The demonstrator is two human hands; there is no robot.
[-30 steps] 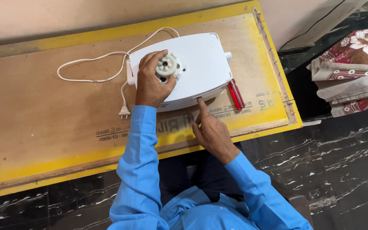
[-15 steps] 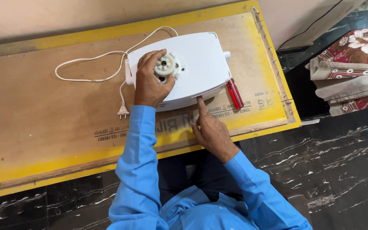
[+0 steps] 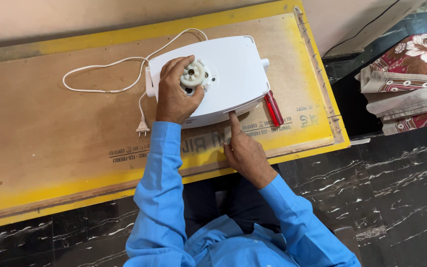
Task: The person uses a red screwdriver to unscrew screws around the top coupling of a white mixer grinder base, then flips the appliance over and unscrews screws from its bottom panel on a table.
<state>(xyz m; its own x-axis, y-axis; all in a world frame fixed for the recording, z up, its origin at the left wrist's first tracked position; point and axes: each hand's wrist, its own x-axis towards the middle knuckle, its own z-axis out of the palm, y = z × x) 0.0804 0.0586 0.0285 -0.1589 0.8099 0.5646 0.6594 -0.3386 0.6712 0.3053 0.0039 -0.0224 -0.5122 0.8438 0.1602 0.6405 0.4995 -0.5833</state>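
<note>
While your left hand rests on the upturned white appliance housing, its fingers curl around the round white coupling hub at the middle of the casing — thumb on the near side, fingertips on the far side, closed on the hub as if gripping it. Your right hand lies on the desk just in front of the housing; its index finger is stretched straight and its tip touches the near edge of the casing, the other fingers folded loosely and holding nothing.

1 red-handled screwdriver lies on the board, touching or just beside the housing's right near corner — it is not in either hand. The white power cord loops away to the left, and its plug lies free on the desk, unplugged.

Judged from this layout, the work on the hub is at an early stage: the housing is in 1 piece, no screws or loose parts can be seen on the desk, and the hub is seated in place. Opening the casing, or freeing the hub, appears not yet done.
</note>
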